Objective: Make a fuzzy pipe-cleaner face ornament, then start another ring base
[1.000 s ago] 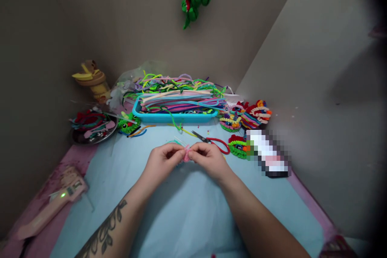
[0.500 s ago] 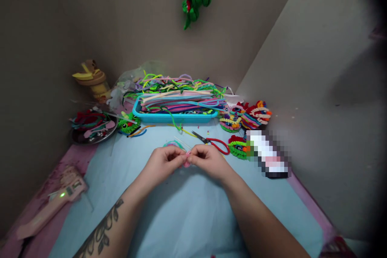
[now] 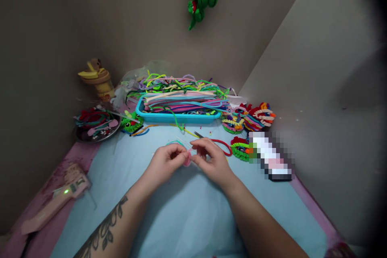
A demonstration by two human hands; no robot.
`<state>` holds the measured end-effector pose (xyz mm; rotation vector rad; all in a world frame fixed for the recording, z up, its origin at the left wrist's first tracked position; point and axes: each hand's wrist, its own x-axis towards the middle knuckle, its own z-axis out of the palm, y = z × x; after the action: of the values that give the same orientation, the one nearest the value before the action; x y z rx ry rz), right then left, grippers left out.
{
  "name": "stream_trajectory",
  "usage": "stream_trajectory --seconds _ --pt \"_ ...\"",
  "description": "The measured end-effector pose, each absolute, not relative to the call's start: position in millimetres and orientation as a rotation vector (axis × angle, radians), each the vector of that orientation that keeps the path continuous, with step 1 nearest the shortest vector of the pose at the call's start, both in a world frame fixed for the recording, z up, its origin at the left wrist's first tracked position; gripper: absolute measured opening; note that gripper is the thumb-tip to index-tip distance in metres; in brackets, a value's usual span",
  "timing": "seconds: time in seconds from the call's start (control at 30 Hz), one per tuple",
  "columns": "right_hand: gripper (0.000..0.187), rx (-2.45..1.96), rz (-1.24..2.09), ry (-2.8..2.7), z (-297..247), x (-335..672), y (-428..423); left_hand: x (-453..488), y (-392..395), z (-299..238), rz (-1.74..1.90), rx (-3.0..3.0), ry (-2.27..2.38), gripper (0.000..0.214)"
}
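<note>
My left hand [image 3: 165, 163] and my right hand [image 3: 210, 160] meet over the light blue mat [image 3: 187, 209], both pinching a small pink pipe-cleaner piece [image 3: 188, 159] between the fingertips. A teal pipe-cleaner ring [image 3: 174, 144] lies just beyond my left hand. Red-handled scissors [image 3: 218, 144] lie right behind my right hand, partly hidden by its fingers. Further back stands a blue tray [image 3: 178, 117] heaped with colourful pipe cleaners.
A pink glue gun [image 3: 57, 201] with a green light lies at the left. A metal plate [image 3: 98, 125] holds scraps. Finished pipe-cleaner figures [image 3: 248, 119] sit at the back right beside a blurred-out object [image 3: 272, 157]. A yellow cup [image 3: 98, 78] stands in the corner. Walls close in behind and right.
My right hand's fingers have lifted and spread a little over the pink piece. The view has shifted slightly, so everything sits a bit further right.
</note>
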<state>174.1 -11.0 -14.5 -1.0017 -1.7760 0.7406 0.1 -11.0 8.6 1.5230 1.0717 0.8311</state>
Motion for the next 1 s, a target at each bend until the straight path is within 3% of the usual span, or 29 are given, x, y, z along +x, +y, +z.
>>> stream_trajectory --seconds 0.37,1.0 --pt "0.014 -0.905 0.424 -1.798 -10 175 -15 0 -12 8 0.884 1.354 0.966 0.021" --pt "0.013 -0.868 0.549 -1.668 -14 161 -21 7 -15 2 1.021 1.241 1.071 0.021"
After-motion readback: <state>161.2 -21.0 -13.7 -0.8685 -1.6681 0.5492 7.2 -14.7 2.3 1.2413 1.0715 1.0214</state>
